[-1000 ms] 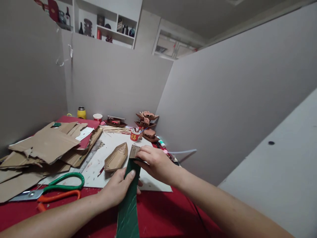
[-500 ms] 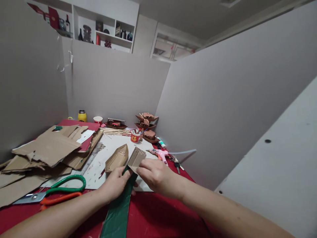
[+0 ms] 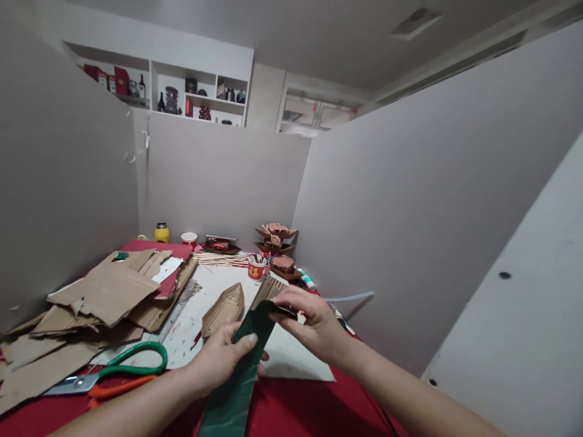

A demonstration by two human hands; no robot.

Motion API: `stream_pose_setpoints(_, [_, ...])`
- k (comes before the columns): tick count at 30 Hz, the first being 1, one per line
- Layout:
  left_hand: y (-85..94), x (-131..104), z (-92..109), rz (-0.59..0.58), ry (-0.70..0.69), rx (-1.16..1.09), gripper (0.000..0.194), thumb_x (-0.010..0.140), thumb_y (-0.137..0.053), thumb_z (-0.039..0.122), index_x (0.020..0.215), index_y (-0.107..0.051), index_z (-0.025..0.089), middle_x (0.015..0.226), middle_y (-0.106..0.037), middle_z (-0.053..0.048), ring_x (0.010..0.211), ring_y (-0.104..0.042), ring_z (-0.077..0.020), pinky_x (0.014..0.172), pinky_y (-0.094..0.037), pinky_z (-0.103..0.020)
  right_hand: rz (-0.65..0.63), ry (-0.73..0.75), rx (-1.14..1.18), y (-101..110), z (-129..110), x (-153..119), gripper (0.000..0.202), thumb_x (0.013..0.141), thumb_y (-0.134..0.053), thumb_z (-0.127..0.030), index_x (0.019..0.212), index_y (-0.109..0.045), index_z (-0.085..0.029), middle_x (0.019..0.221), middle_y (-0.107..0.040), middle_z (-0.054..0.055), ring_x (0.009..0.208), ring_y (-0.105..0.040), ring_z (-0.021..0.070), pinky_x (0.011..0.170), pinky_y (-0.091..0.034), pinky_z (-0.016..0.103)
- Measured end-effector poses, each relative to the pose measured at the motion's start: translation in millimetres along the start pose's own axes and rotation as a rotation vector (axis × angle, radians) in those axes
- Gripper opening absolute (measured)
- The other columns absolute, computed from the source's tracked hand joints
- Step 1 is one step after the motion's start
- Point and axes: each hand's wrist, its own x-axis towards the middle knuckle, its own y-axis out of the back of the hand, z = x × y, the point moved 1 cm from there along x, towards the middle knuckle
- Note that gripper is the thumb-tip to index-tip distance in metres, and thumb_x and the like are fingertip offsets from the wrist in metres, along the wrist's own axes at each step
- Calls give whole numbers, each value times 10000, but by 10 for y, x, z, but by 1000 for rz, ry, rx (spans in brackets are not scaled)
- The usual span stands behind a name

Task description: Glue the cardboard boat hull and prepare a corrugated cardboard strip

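A long cardboard strip [image 3: 237, 388], green on its upper face, slants up from the front edge of the view. My left hand [image 3: 228, 358] is closed round its middle, thumb on top and fingertips showing beyond the right edge. At the far end my right hand [image 3: 307, 315] pinches the strip, where the green face bends over. Bare brown corrugated cardboard [image 3: 265, 292] with ridges shows just past that bend. A small cardboard boat hull [image 3: 224, 309] lies just beyond my left hand on the white sheet [image 3: 296, 355].
Green-and-orange-handled scissors [image 3: 132, 364] lie left of my left forearm, by a pile of cardboard pieces [image 3: 102, 285]. Behind are thin wooden sticks [image 3: 218, 259], a red paper cup [image 3: 255, 268] and stacked brown model boats [image 3: 276, 243]. Grey partitions [image 3: 218, 176] surround the table.
The strip's far end has gone from flat to bent, with its green face now curving over. My right hand has turned and shifted slightly right. The view has tilted upward.
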Motion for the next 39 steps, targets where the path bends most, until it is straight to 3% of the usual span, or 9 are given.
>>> stream_pose_setpoints(5, [-19,-7,-12,14,-28,-18,537,680,-697,577,960,-527,151,752,-710,-74,538,-647,-151,479,-450,-224,-51,5,-45,-158,53,-40,119,908,-558,-191,920,-676,-181,806,-638,56,724,-597,145,639,-472,247])
stream_pose_setpoints(12, [26,36,-55,47,-13,-18,485,665,-717,559,879,-585,145,700,-705,-60,517,-639,-168,497,-466,-260,-16,343,-337,-254,76,-171,206,904,-423,-125,970,-617,-146,743,-621,79,654,-555,173,567,-430,280])
stream_pose_setpoints(20, [28,97,31,67,-114,-33,436,592,-789,507,791,-708,128,700,-719,-44,690,-641,-201,675,-466,-278,-119,540,-454,-330,-172,-235,185,929,-389,-123,970,-569,-116,639,-548,48,537,-443,165,491,-347,280])
stream_pose_setpoints(23, [47,79,66,63,-113,-43,439,612,-776,520,773,-701,119,668,-707,-43,619,-626,-174,636,-465,-272,-75,485,-382,-298,-187,-208,191,910,-433,-125,1052,-561,-123,693,-582,64,573,-496,166,500,-378,269])
stream_pose_setpoints(29, [32,-21,131,5,-61,-65,473,677,-738,526,910,-644,124,769,-719,-82,608,-676,-178,552,-469,-247,121,183,-65,-108,-58,-122,243,874,-524,-125,1085,-602,-215,816,-636,57,709,-593,169,623,-485,283])
stream_pose_setpoints(32, [10,-41,150,-19,-80,-70,481,675,-735,537,901,-636,125,754,-716,-74,603,-681,-175,556,-483,-243,89,153,-30,-150,-18,-136,382,840,-563,-149,1217,-553,-209,898,-649,74,762,-603,183,657,-501,304])
stream_pose_setpoints(39, [0,-45,78,-7,-51,-76,443,669,-745,503,888,-639,133,707,-712,-45,575,-663,-166,569,-504,-264,-15,55,-140,-302,8,-120,140,858,-562,-216,877,-693,-172,734,-608,58,642,-574,157,568,-453,257])
